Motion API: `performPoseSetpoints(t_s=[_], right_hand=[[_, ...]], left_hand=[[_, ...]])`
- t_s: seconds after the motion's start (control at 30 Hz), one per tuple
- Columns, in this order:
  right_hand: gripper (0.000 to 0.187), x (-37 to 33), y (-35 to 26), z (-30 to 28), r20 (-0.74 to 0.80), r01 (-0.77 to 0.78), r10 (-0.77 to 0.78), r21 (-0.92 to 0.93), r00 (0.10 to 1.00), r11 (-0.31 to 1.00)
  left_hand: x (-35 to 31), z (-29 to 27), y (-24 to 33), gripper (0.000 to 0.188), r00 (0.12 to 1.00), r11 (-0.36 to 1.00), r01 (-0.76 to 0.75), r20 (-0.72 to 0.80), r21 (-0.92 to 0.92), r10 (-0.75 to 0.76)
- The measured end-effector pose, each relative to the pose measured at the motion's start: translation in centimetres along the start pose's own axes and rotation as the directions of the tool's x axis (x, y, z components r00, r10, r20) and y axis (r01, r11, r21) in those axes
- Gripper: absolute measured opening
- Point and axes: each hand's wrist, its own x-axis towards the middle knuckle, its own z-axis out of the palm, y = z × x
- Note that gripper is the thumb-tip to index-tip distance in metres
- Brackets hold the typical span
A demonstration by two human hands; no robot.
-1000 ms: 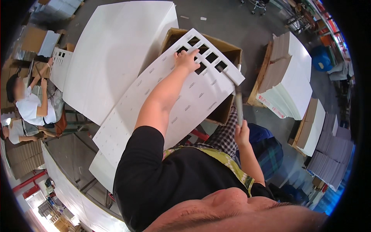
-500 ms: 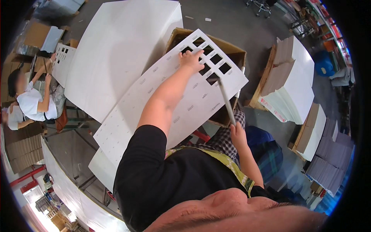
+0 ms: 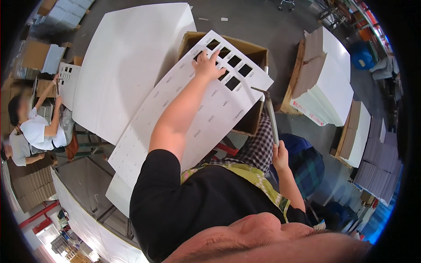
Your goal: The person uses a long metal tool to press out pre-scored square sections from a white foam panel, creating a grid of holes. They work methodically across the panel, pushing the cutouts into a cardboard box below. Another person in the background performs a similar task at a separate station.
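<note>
A large white printed sheet (image 3: 186, 114) lies slanted in front of me, with several dark square cut-outs near its far right end. My left hand (image 3: 208, 65) rests on it with fingers spread among those openings. In my right hand (image 3: 280, 155) is a hammer (image 3: 272, 120) with a pale handle, gripped near its lower end. The thin dark hammer head is over the sheet's right edge, to the right of the nearest cut-out. Beneath the sheet's far end stands an open cardboard box (image 3: 258, 50), its inside partly hidden.
A tall white sheet stack (image 3: 127, 57) stands on the left. More stacked boards (image 3: 326, 83) on pallets are to the right. Two people (image 3: 41, 118) sit at far left, one handling a similar sheet (image 3: 70, 83). A covered frame (image 3: 83, 193) is at lower left.
The hammer head has moved right, away from the cut-outs, and my right hand has shifted slightly right and down. My left hand stays among the openings. The whole view has shifted a little.
</note>
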Motion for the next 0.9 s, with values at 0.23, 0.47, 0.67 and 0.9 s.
performPoseSetpoints(t_s=[0.23, 0.47, 0.67, 0.9], right_hand=[[0.021, -0.2, 0.0, 1.7, 0.041, -0.026, 0.029, -0.068, 0.999, 0.997], [0.018, -0.6, -1.7, 1.0, -0.019, 0.01, -0.009, 0.015, 1.0, 1.0], [0.021, 0.5, -0.2, 2.7, 0.072, -0.052, 0.065, -0.167, 0.995, 0.984], [0.023, -1.1, -2.9, 1.3, -0.095, 0.067, -0.057, 0.101, 0.994, 0.993]], left_hand=[[-3.8, 1.1, 3.8, 0.06, 0.972, 0.972, -0.197, 0.156, 0.132, 0.175], [-2.0, 3.4, 3.7, 0.06, 0.957, 0.983, -0.106, 0.284, 0.149, 0.06], [-2.4, 4.1, 3.5, 0.058, 0.961, 0.988, -0.104, 0.269, 0.116, 0.07], [-2.7, 4.6, 2.8, 0.051, 0.964, 0.988, -0.129, 0.242, 0.08, 0.106]])
